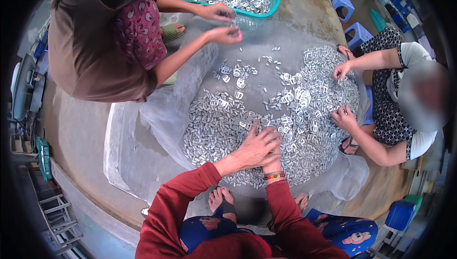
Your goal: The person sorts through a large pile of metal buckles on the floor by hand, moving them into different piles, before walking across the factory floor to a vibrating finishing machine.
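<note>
Left hand [254, 147] lies over right hand [273, 158] amid grey pellets [209, 135]

A beaded bracelet [274, 176] rings the right wrist. The left fingers spread loosely; whether either hand grasps anything, I cannot tell. The pellets surround both, heaped on white mesh netting [353, 177], with slider buckles [301, 98] among them at 1 o'clock. A seated co-worker's hands [344, 118] are at 2 o'clock. Farther, another co-worker's hands [223, 35] are at 11, a teal basket [279, 1] of buckles near 12.

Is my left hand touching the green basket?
Apart. In the head view, small grey pieces and bare sheet lie between the left hand and the green basket.
</note>
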Demonstrator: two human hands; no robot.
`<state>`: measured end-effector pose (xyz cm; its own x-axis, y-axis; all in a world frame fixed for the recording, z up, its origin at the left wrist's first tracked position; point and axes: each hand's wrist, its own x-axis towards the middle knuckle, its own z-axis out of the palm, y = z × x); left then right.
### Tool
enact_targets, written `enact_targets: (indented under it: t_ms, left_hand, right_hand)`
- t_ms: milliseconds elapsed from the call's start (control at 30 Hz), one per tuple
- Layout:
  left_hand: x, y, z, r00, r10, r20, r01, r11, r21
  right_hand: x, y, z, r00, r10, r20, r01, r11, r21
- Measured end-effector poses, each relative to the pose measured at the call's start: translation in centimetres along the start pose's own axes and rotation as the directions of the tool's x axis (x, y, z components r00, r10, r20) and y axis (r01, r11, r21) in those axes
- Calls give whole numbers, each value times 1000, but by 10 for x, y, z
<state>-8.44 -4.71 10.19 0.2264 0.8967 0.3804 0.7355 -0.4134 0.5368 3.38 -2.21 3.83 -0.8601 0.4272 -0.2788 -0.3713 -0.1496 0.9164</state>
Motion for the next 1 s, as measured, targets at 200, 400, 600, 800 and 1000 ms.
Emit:
enact_targets:
  t_ms: [200,400,600,800,1000]
  left_hand:
    - [-2,-28,-47,853,-400,-336,325,910,-258]
    - [-30,-49,-59,819,-484,-310,416,871,-261]
    - [-19,-78,-13,941,-314,128,331,933,-140]
    - [-3,-135,25,956,-260,132,237,956,171]
    - [11,-122,70,834,-198,516,221,975,16]
  right_hand:
    - [73,45,107,734,198,649,341,-935,-101]
    - [146,197,265,918,-103,383,395,156,-905]
    - [66,103,268,885,-47,462,401,-427,-811]
    - [-22,19,180,874,-419,248,-465,-869,169]
    - [-54,-62,66,841,-235,487,-515,-626,586]
